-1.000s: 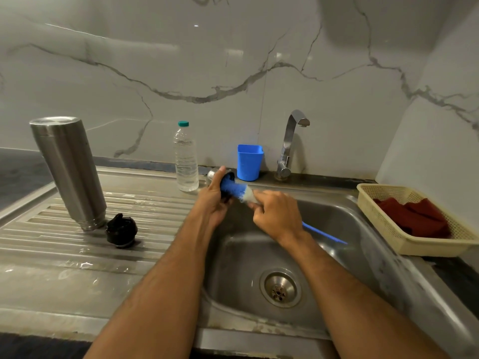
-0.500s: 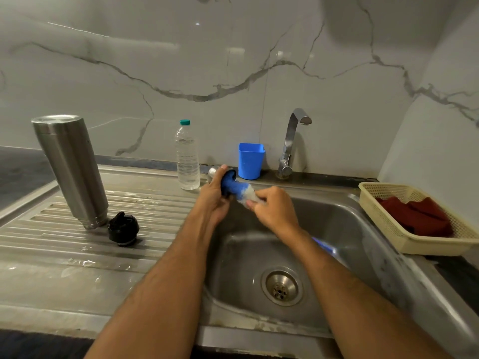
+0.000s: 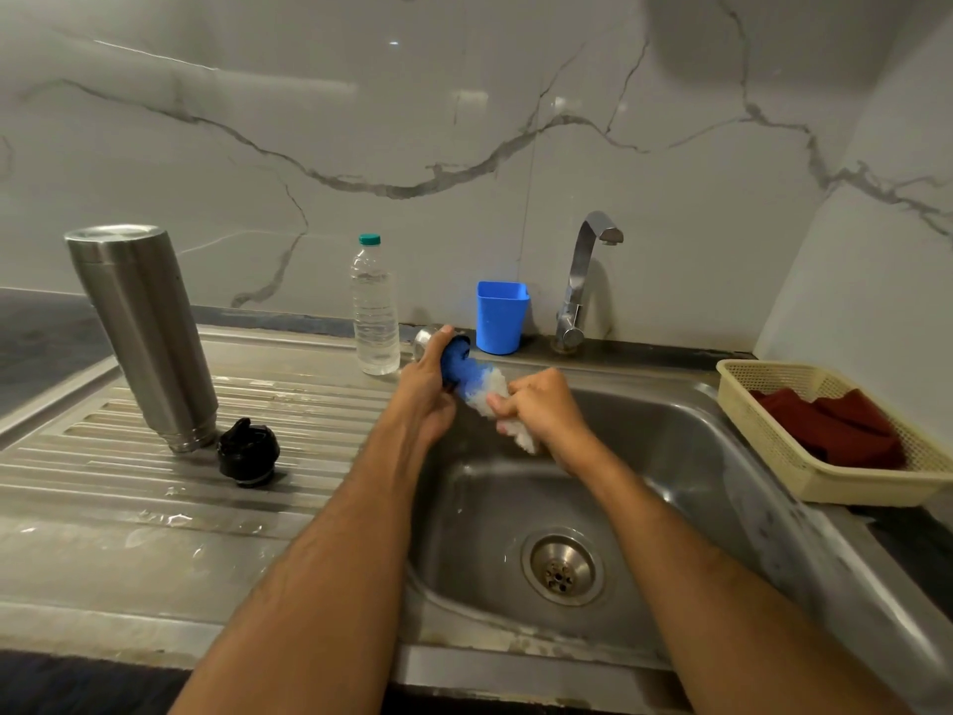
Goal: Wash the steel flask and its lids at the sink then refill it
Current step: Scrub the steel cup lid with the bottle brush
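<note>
The steel flask [image 3: 142, 335] stands upside down on the ribbed drainboard [image 3: 129, 487] at the left. A black inner lid [image 3: 247, 452] lies beside its base. My left hand [image 3: 428, 394] grips a small steel cup lid [image 3: 425, 339] at the sink's back left corner. The blue-and-white bristle head of a bottle brush [image 3: 472, 376] is pushed into that lid. My right hand [image 3: 541, 412] grips the brush just behind the bristles; its handle is hidden under my hand.
A clear water bottle [image 3: 375, 314] with a green cap and a blue plastic cup [image 3: 499, 317] stand behind the sink [image 3: 696, 456]. The tap [image 3: 582, 281] is off. A cream basket [image 3: 804, 477] with a dark red cloth [image 3: 825, 425] sits at right.
My right hand has slid along the brush toward the lid, and the blue handle that showed over the basin is now hidden. The left hand keeps the lid in place.
</note>
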